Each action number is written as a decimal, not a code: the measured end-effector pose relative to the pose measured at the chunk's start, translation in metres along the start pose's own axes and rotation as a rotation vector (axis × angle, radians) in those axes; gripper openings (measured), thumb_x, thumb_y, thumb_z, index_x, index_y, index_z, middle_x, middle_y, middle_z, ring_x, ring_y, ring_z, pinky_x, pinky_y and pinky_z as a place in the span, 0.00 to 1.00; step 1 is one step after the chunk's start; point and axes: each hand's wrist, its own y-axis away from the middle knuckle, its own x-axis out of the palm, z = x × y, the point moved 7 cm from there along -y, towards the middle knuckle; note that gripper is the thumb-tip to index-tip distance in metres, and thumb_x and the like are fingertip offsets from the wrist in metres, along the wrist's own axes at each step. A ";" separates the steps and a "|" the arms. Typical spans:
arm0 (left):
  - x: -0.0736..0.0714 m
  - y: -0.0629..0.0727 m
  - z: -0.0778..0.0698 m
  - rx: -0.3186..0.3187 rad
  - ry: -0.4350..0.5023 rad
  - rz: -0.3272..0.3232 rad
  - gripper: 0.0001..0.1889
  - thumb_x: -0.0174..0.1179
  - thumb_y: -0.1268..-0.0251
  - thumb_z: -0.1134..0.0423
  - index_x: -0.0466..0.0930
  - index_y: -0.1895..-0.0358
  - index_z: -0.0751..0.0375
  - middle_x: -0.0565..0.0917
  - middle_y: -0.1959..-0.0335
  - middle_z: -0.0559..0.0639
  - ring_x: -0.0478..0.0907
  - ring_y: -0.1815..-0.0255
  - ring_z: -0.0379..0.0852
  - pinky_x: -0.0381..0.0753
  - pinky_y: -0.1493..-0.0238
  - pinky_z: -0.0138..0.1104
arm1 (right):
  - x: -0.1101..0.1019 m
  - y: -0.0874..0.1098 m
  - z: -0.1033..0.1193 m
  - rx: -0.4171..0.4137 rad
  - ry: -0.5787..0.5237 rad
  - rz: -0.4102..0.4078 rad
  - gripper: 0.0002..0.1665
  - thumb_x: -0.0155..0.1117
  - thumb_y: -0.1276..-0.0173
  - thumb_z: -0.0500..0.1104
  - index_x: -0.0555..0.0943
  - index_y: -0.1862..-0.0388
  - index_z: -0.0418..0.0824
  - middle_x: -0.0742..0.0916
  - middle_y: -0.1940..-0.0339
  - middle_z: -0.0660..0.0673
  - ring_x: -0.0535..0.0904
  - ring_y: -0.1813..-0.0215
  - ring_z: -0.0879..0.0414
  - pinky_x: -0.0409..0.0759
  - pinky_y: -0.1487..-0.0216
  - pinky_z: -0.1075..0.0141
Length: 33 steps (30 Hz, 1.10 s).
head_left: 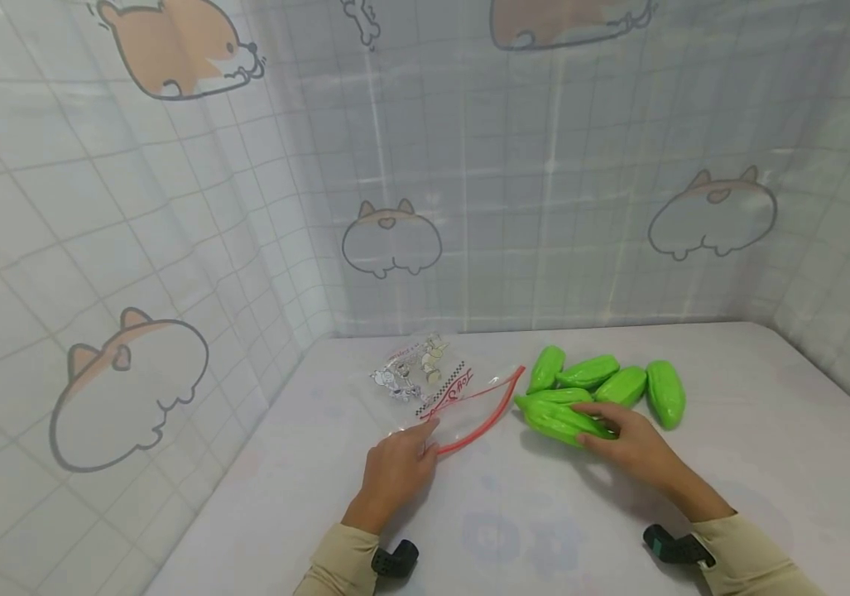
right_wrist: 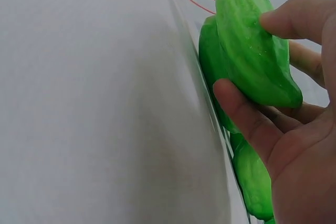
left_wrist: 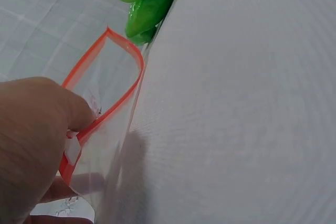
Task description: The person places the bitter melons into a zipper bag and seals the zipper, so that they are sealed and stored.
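Observation:
My left hand (head_left: 398, 472) pinches the red zip edge of a clear zip bag (left_wrist: 122, 95). The mouth of the bag gapes in the left wrist view, with thumb and fingers on either side of its near wall. Between thumb and fingers, my right hand (head_left: 641, 447) holds a glossy green ridged toy vegetable (right_wrist: 254, 45), its pointed end toward the bag in the head view. Another green toy vegetable (right_wrist: 210, 51) shows just behind the held one and is partly covered by it.
Several more green toy vegetables (head_left: 666, 395) lie grouped behind and right of the right hand on the white table (head_left: 320, 513). Cartoon figures and red lettering mark the flat-lying bag. A patterned curtain (head_left: 544, 182) rises along the table's back and sides.

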 end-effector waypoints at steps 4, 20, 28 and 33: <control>0.001 -0.001 0.001 -0.007 0.004 0.009 0.20 0.66 0.36 0.56 0.84 0.40 0.52 0.86 0.47 0.50 0.85 0.49 0.50 0.85 0.59 0.44 | 0.002 0.000 0.004 -0.012 0.013 -0.004 0.27 0.71 0.34 0.45 0.81 0.37 0.41 0.82 0.38 0.38 0.74 0.34 0.37 0.72 0.38 0.40; 0.004 -0.002 0.001 -0.003 0.005 0.015 0.20 0.66 0.36 0.57 0.84 0.40 0.54 0.86 0.47 0.49 0.84 0.46 0.50 0.84 0.52 0.45 | 0.010 -0.001 0.009 -0.038 0.018 -0.008 0.26 0.71 0.35 0.42 0.81 0.37 0.40 0.84 0.40 0.41 0.77 0.37 0.41 0.77 0.42 0.45; 0.000 -0.002 -0.002 -0.003 0.000 0.013 0.20 0.66 0.36 0.57 0.85 0.41 0.54 0.87 0.47 0.49 0.84 0.47 0.50 0.84 0.53 0.45 | 0.012 -0.001 0.013 -0.043 -0.017 -0.002 0.26 0.72 0.34 0.42 0.81 0.37 0.40 0.83 0.40 0.41 0.77 0.37 0.42 0.77 0.42 0.45; 0.000 -0.001 -0.002 0.008 0.009 0.002 0.20 0.67 0.36 0.57 0.85 0.41 0.54 0.87 0.47 0.49 0.84 0.47 0.50 0.84 0.52 0.45 | 0.013 -0.001 0.014 -0.062 -0.008 -0.026 0.27 0.72 0.35 0.42 0.81 0.37 0.40 0.84 0.40 0.42 0.78 0.38 0.43 0.80 0.44 0.49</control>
